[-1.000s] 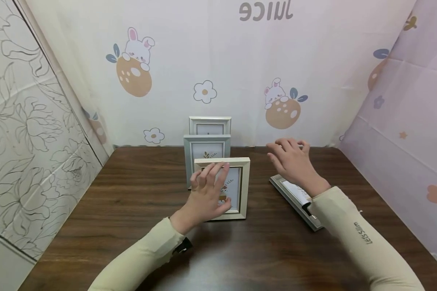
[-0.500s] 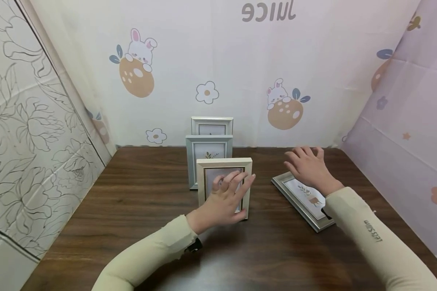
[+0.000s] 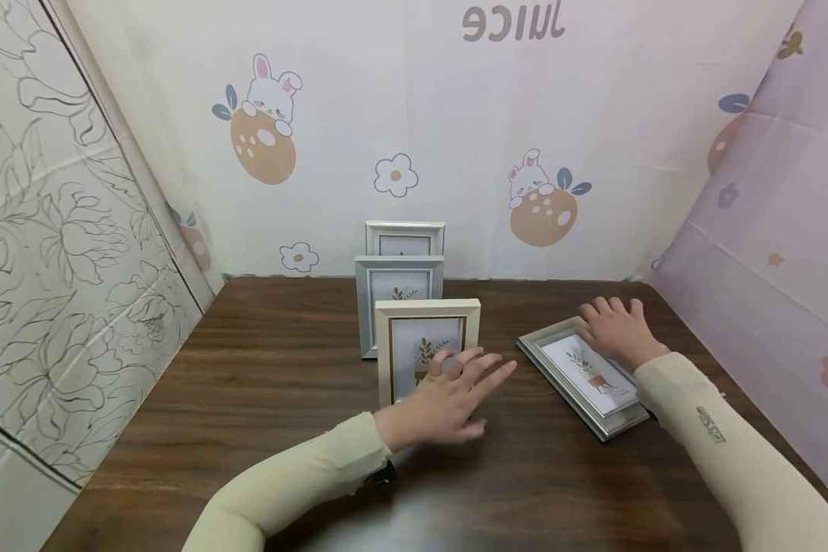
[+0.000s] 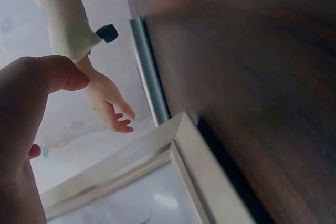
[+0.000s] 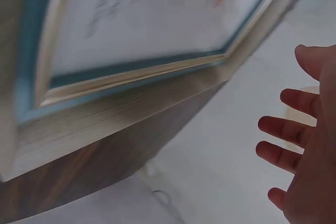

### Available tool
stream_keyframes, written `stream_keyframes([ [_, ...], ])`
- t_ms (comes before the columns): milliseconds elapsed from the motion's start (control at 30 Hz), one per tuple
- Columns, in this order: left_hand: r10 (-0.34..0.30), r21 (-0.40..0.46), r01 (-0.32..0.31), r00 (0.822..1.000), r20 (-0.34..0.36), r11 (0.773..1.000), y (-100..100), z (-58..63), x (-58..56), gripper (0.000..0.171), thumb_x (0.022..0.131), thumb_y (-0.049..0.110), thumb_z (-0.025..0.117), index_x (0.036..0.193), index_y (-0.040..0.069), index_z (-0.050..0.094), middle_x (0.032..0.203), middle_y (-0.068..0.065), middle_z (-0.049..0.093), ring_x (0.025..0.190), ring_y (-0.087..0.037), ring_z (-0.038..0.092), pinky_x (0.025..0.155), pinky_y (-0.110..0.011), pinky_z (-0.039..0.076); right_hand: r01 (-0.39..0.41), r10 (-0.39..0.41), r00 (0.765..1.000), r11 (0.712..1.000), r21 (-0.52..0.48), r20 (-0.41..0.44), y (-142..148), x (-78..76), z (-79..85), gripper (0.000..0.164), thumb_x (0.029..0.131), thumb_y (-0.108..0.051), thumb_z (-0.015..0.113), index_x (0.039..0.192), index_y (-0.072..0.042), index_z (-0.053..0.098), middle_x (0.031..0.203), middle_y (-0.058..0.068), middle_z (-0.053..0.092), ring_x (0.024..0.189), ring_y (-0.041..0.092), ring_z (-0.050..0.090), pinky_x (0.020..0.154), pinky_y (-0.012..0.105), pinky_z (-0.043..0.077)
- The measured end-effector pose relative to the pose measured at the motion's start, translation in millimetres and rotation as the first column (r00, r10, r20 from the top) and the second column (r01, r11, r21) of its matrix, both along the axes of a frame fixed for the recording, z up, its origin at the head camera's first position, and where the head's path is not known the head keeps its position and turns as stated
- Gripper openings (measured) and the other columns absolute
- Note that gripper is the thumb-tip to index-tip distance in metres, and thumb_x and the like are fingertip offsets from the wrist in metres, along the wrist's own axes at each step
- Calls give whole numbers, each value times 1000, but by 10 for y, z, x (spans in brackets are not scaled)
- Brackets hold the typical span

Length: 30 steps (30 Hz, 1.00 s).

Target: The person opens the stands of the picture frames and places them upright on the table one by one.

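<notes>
A cream picture frame (image 3: 428, 309) stands upright with a plant picture in it. My left hand (image 3: 448, 402) hovers in front of its lower right part, fingers spread, and covers that corner. In the left wrist view this hand (image 4: 26, 108) holds nothing, with the cream frame's border (image 4: 202, 171) below it. Behind stand a pale blue-green frame (image 3: 364, 307) and a silver-white frame (image 3: 405, 228), both partly hidden. On the right lies a silver picture frame (image 3: 566, 383), face up. My right hand (image 3: 617, 331) is over its far right part, fingers loosely bent, holding nothing; contact cannot be told.
All the frames are on a dark brown wooden table (image 3: 262, 368). A pale curtain printed with rabbits and oranges (image 3: 331, 138) closes off the back. Patterned side walls (image 3: 766, 268) border the table on the left and right.
The left hand has moved right and down across the front of the cream frame. The right hand has moved right and lower, over the lying silver frame. The frames have stayed in place.
</notes>
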<state>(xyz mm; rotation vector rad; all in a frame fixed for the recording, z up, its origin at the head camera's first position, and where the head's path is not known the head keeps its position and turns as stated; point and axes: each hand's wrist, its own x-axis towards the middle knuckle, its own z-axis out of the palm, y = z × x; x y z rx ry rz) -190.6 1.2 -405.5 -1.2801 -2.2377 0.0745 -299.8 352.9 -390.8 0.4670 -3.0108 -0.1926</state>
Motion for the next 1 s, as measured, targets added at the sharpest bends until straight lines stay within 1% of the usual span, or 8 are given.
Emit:
stream_keyframes([
  [100,7,-55,-6,1000,26,998,46,-8,7,92,84,53,65,158,16,25,150,-5,29,138,-27,24,104,-52,22,17,-18,999,1000,23,35,85,-24,-59,50,102,-30,52,133,8,51,131,31,48,120,50,42,94,71,22],
  [300,31,-152,-17,996,88,988,155,-11,19,96,86,57,63,160,19,17,153,-1,26,141,-23,16,104,-47,21,39,-42,997,998,44,66,237,-60,-199,52,99,-31,56,128,12,53,127,35,50,117,51,44,95,73,22],
  [433,33,-197,-17,997,76,980,235,-38,33,98,86,61,62,161,19,15,153,0,26,141,-21,16,105,-46,19,57,-63,993,997,59,97,320,-74,-262,53,99,-32,55,126,13,53,125,35,51,116,52,44,95,73,22],
  [533,16,-222,-2,998,61,975,286,-71,43,98,85,63,61,161,20,15,153,1,27,140,-21,17,104,-44,19,75,-85,986,995,71,141,349,-80,-284,53,100,-33,54,125,14,53,122,36,53,114,52,45,94,74,23],
  [633,0,-231,13,999,53,973,322,-97,52,98,85,64,61,161,20,16,153,0,28,139,-20,17,104,-44,18,90,-100,979,994,63,178,344,-78,-278,54,101,-33,53,124,15,53,121,36,53,112,52,45,94,73,23],
  [700,-7,-231,19,999,50,973,341,-110,53,98,85,64,62,160,20,17,152,0,28,139,-20,18,103,-44,18,94,-102,977,994,54,188,336,-85,-271,52,101,-32,52,122,16,53,120,37,54,111,52,46,94,73,23],
  [867,-17,-225,26,999,40,974,374,-124,33,99,84,65,62,160,20,17,151,-1,30,137,-21,20,103,-44,19,92,-101,976,994,51,193,306,-109,-262,48,101,-27,51,117,18,53,114,36,56,108,51,48,95,74,22],
  [1000,-14,-212,19,1000,28,977,387,-94,-2,100,83,65,63,160,21,18,150,-1,31,136,-21,21,102,-43,20,87,-96,977,995,55,190,305,-135,-273,46,101,-26,52,114,18,54,110,35,58,105,50,51,95,75,21],
])
